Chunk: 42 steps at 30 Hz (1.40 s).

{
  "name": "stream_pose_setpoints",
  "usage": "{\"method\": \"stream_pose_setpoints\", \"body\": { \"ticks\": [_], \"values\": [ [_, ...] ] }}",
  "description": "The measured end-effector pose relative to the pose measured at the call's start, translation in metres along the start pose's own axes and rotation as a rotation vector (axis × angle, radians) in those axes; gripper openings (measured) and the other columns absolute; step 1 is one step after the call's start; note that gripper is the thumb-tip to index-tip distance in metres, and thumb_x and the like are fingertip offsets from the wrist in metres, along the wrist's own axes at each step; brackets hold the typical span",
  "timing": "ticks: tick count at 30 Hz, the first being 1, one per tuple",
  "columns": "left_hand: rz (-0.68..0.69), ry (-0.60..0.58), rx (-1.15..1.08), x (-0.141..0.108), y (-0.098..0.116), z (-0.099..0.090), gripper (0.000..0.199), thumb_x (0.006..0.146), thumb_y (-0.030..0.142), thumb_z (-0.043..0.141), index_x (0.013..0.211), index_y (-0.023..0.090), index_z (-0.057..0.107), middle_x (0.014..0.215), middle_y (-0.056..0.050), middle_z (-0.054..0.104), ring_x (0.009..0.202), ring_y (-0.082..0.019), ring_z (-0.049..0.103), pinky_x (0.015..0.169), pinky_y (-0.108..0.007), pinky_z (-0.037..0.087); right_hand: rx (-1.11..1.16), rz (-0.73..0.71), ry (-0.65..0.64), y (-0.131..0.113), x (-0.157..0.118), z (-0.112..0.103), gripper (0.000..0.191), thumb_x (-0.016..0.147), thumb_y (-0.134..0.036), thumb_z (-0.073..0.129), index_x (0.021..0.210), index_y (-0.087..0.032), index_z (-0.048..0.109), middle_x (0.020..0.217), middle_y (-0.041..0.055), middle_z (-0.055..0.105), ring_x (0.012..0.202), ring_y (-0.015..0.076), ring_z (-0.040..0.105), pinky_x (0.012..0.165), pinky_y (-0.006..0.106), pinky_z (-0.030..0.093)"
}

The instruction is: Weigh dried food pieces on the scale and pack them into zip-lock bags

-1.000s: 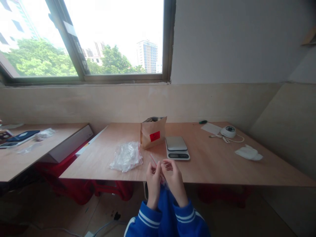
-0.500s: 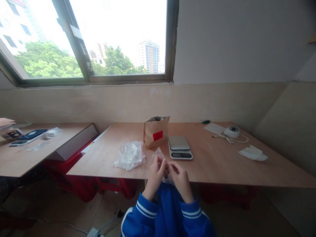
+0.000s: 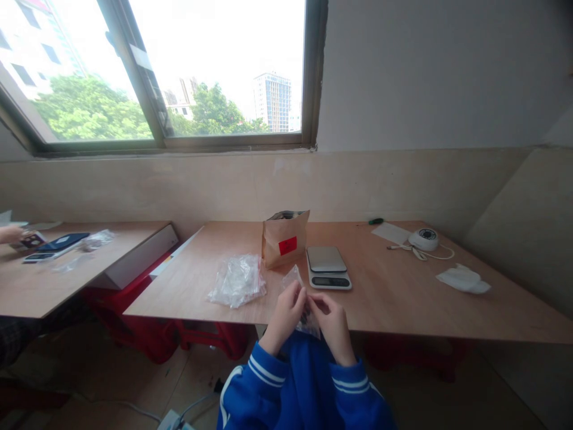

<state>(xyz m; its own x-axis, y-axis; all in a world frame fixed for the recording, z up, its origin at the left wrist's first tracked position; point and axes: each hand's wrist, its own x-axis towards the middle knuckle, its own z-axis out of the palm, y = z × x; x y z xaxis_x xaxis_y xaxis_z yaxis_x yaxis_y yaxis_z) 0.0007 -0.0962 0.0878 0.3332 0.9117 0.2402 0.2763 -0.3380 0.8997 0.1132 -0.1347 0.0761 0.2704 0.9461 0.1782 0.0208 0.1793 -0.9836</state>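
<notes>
Both hands meet over the table's front edge on a small clear plastic bag (image 3: pixel 308 322) with dark pieces inside. My left hand (image 3: pixel 287 310) pinches the bag with thumb and forefinger. Close beside it, my right hand (image 3: pixel 330 318) pinches the bag from the right. The bag's empty-looking corner sticks up past my left fingers. Just behind stand a brown paper bag (image 3: pixel 274 242) with a red label, its top open, and a white kitchen scale (image 3: pixel 331 280) with nothing on its plate. A pile of clear plastic bags (image 3: pixel 237 280) lies to the left.
On the wooden table (image 3: pixel 403 304), a white dome camera (image 3: pixel 423 239) with a cable, a paper sheet (image 3: pixel 396 233), a green screwdriver (image 3: pixel 376 221) and a crumpled white wrapper (image 3: pixel 463 279) lie right. Another person's hand (image 3: pixel 9 233) is at the left table (image 3: pixel 27 295), near phones and small bags.
My hands have shifted slightly, and the small bag now hangs a bit lower between them. The view has moved slightly. At the far left, the other person's hand has changed position.
</notes>
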Motion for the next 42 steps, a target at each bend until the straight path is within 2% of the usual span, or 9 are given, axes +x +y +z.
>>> {"method": "stream_pose_setpoints", "body": {
  "ticks": [11, 14, 19, 26, 30, 33, 36, 40, 42],
  "values": [
    [-0.056, 0.114, -0.065, 0.001, -0.008, 0.014, 0.032, 0.088, 0.046, 0.042, 0.069, 0.020, 0.040, 0.062, 0.004, 0.046, 0.061, -0.011, 0.046, 0.059, -0.024, 0.035, 0.072, -0.013, 0.109, 0.017, 0.001, 0.002, 0.030, 0.074, -0.045, 0.067, 0.082, -0.016, 0.066, 0.083, 0.0083, 0.071, 0.082, 0.0227, 0.067, 0.077, 0.034, 0.052],
    [-0.021, 0.085, -0.079, 0.002, -0.009, 0.015, 0.032, 0.088, 0.046, 0.042, 0.070, 0.020, 0.041, 0.063, 0.004, 0.044, 0.061, -0.011, 0.045, 0.059, -0.024, 0.035, 0.072, -0.049, 0.134, 0.017, 0.001, 0.001, 0.029, 0.073, -0.044, 0.067, 0.076, -0.016, 0.064, 0.078, 0.0062, 0.069, 0.079, 0.0210, 0.065, 0.075, 0.032, 0.052],
    [0.056, 0.003, -0.082, 0.003, -0.006, 0.011, 0.032, 0.091, 0.042, 0.038, 0.069, 0.019, 0.042, 0.064, 0.003, 0.043, 0.062, -0.011, 0.043, 0.059, -0.024, 0.035, 0.152, 0.032, 0.174, 0.014, -0.002, 0.001, 0.031, 0.075, -0.047, 0.065, 0.077, -0.016, 0.060, 0.071, 0.0032, 0.066, 0.069, 0.0182, 0.064, 0.065, 0.029, 0.052],
    [0.178, 0.014, 0.036, -0.001, 0.011, 0.013, 0.027, 0.088, 0.033, 0.043, 0.065, 0.019, 0.044, 0.067, 0.001, 0.044, 0.063, -0.012, 0.040, 0.058, -0.024, 0.032, 0.043, -0.055, 0.396, 0.007, -0.007, 0.002, 0.031, 0.075, -0.048, 0.065, 0.079, -0.017, 0.059, 0.076, 0.0036, 0.066, 0.073, 0.0185, 0.063, 0.069, 0.030, 0.050],
    [0.196, 0.078, 0.079, -0.008, 0.012, 0.009, 0.028, 0.086, 0.030, 0.045, 0.061, 0.019, 0.045, 0.064, 0.000, 0.043, 0.063, -0.013, 0.041, 0.058, -0.025, 0.032, 0.094, 0.005, 0.626, 0.010, 0.000, -0.019, 0.036, 0.073, -0.051, 0.065, 0.083, -0.017, 0.059, 0.078, 0.0047, 0.068, 0.072, 0.0190, 0.065, 0.065, 0.029, 0.051],
    [0.186, 0.021, 0.076, -0.014, 0.008, 0.004, 0.030, 0.087, 0.035, 0.047, 0.061, 0.019, 0.048, 0.065, 0.000, 0.046, 0.064, -0.014, 0.043, 0.060, -0.026, 0.034, 0.200, 0.040, 0.740, 0.011, 0.005, -0.040, 0.040, 0.069, -0.052, 0.069, 0.083, -0.016, 0.059, 0.078, 0.0065, 0.070, 0.074, 0.0204, 0.067, 0.065, 0.029, 0.052],
    [0.155, 0.001, -0.086, -0.015, -0.001, 0.007, 0.037, 0.090, 0.041, 0.039, 0.063, 0.019, 0.051, 0.069, -0.002, 0.050, 0.070, -0.015, 0.048, 0.068, -0.027, 0.038, 0.278, 0.019, 0.668, 0.003, 0.005, -0.045, 0.038, 0.069, -0.049, 0.070, 0.084, -0.017, 0.058, 0.079, 0.0071, 0.071, 0.074, 0.0205, 0.068, 0.066, 0.030, 0.053],
    [-0.016, 0.182, -0.412, -0.007, -0.021, 0.023, 0.039, 0.089, 0.050, 0.037, 0.083, 0.018, 0.057, 0.086, -0.006, 0.058, 0.084, -0.017, 0.054, 0.076, -0.030, 0.042, 0.341, -0.015, 0.620, -0.011, 0.012, -0.030, 0.035, 0.070, -0.049, 0.068, 0.083, -0.018, 0.056, 0.075, 0.0042, 0.069, 0.067, 0.0176, 0.067, 0.064, 0.030, 0.054],
    [-0.106, 0.121, -0.581, 0.000, -0.029, 0.030, 0.048, 0.085, 0.058, 0.039, 0.098, 0.017, 0.059, 0.097, -0.009, 0.062, 0.089, -0.020, 0.057, 0.080, -0.033, 0.044, 0.345, -0.024, 0.597, -0.014, 0.023, -0.020, 0.036, 0.071, -0.051, 0.067, 0.081, -0.018, 0.055, 0.073, 0.0036, 0.068, 0.065, 0.0169, 0.066, 0.063, 0.030, 0.054]
  ]
}}
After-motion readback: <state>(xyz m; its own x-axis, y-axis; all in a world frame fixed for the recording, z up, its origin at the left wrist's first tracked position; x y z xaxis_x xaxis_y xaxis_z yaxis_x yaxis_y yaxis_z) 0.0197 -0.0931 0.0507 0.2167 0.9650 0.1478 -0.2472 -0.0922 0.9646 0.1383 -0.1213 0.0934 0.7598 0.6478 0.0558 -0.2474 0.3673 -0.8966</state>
